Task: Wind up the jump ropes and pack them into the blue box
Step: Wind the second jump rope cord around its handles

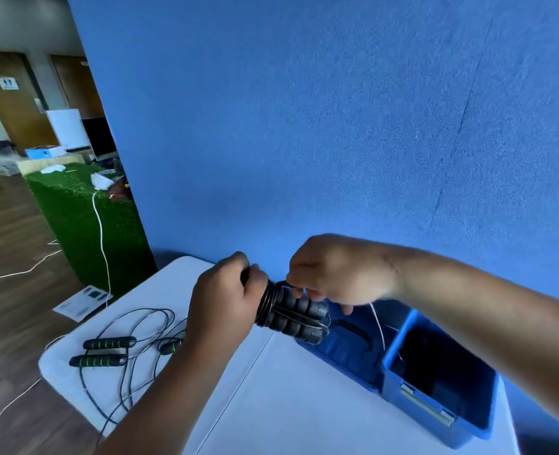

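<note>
My left hand (225, 300) grips one end of a pair of black ribbed jump rope handles (296, 315), held above the table with black cord wound around them. My right hand (334, 274) pinches the cord at the top of the bundle; a thin strand hangs from it toward the blue box (442, 418). The box stands open at the right, its lid (347, 353) folded back flat beside it. Another jump rope with black and green handles (102, 351) lies loose on the white table (288, 405) at the left, its cord (130, 372) sprawled in loops. A third handle (170, 348) peeks out beside my left forearm.
A blue partition wall (337, 126) rises right behind the table. To the left are a wooden floor, a green turf-covered block (84, 218) with a white cable hanging down it, and a sheet of paper (83, 302) on the floor.
</note>
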`<move>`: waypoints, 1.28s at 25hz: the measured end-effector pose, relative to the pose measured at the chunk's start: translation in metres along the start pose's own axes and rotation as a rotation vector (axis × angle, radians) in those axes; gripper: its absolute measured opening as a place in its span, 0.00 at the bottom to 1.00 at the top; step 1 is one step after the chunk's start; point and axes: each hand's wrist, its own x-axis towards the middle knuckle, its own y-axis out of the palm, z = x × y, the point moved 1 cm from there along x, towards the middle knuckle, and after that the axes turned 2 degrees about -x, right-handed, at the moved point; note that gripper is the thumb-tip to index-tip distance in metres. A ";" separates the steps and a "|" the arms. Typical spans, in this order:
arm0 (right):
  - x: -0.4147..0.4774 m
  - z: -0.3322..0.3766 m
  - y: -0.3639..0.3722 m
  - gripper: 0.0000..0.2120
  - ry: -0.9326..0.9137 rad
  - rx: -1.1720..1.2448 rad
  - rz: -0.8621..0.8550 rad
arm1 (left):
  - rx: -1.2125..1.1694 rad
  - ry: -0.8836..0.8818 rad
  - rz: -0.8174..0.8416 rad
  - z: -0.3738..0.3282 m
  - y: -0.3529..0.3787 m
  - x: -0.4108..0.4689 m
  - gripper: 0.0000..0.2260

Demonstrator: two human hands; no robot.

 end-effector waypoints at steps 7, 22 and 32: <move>-0.027 0.012 0.106 0.13 -0.064 1.234 -0.230 | -0.075 -0.107 -0.185 -0.014 -0.003 0.017 0.17; 0.005 -0.070 0.149 0.17 -0.128 1.165 -0.274 | -0.657 -0.579 -0.046 -0.037 0.010 0.013 0.11; 0.013 -0.094 0.062 0.17 -0.084 0.639 -0.076 | -0.667 -0.552 0.254 -0.024 0.005 -0.014 0.12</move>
